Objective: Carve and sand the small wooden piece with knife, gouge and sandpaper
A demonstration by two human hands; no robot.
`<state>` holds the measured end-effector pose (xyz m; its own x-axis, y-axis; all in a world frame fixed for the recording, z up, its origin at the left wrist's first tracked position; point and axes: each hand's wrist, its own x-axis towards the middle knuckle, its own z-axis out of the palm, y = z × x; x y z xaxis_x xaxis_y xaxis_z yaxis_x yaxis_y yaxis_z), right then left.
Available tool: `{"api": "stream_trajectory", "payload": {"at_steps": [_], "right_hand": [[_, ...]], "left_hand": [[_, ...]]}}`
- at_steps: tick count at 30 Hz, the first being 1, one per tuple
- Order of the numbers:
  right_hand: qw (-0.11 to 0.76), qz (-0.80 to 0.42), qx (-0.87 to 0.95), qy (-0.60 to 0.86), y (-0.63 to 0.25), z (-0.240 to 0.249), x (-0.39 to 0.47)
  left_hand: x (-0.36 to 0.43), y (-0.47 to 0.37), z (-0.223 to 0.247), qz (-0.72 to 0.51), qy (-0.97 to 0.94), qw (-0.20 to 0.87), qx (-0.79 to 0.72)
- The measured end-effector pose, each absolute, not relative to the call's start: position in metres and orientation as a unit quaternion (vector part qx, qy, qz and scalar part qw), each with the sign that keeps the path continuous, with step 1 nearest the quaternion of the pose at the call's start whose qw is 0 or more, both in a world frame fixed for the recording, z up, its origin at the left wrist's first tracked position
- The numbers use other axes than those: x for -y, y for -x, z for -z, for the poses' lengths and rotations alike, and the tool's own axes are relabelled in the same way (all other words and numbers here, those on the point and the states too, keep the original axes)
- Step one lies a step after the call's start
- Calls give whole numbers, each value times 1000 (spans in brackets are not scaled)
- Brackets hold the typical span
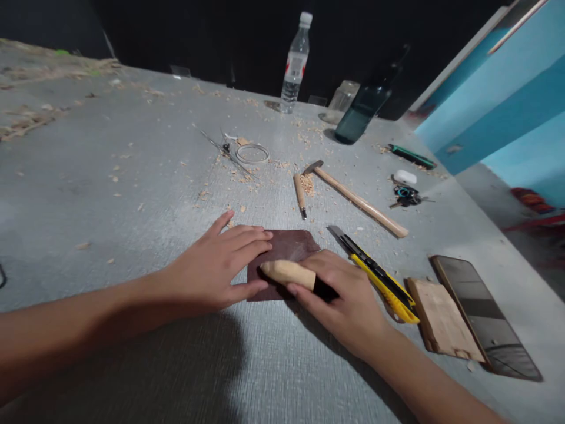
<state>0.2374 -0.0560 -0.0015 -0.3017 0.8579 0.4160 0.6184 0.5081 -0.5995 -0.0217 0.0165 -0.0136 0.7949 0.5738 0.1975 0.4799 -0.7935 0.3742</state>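
A dark brown rectangular sheet (282, 241), possibly sandpaper, lies flat on the grey table (168, 235). My left hand (220, 262) rests at the sheet's left edge, its fingers spread and holding nothing. On the sheet lies a pale carved wooden piece (289, 275) with a dark band or part at its right end. The fingers of my right hand (342, 288) are wrapped round that right end, and the rounded tip points left, toward my left thumb. The underside of the piece is hidden.
Right of my hand lie a yellow cutter (384, 285), a wooden block (444, 321) and a phone (485, 318). Beyond are a hammer (362, 203), a small wood-handled tool (299, 191), coiled wire (252, 154), a water bottle (295, 70), a dark bottle (362, 112), keys (406, 196) and wood chips.
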Motion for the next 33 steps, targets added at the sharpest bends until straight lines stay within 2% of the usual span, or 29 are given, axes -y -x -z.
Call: {"api": "stream_trajectory", "payload": {"at_steps": [4, 9, 13, 19, 24, 29, 33], "right_hand": [[368, -88, 752, 541, -240, 5, 57], [357, -169, 793, 463, -239, 3, 57], [359, -103, 750, 545, -240, 3, 56], [344, -159, 803, 460, -236, 0, 57], [351, -85, 758, 544, -239, 2, 57], [335, -145, 805, 467, -238, 1, 57], [342, -91, 761, 543, -238, 1, 56]], "left_hand": [[-17, 22, 14, -149, -936, 150, -282], [-17, 22, 14, -150, -934, 160, -281], [-17, 22, 14, -150, -932, 163, -288], [-18, 21, 14, -141, -933, 163, -287], [-18, 21, 12, -140, -932, 173, -287], [-18, 20, 11, -149, -930, 184, -283], [-18, 20, 12, -154, -928, 189, -280]]}}
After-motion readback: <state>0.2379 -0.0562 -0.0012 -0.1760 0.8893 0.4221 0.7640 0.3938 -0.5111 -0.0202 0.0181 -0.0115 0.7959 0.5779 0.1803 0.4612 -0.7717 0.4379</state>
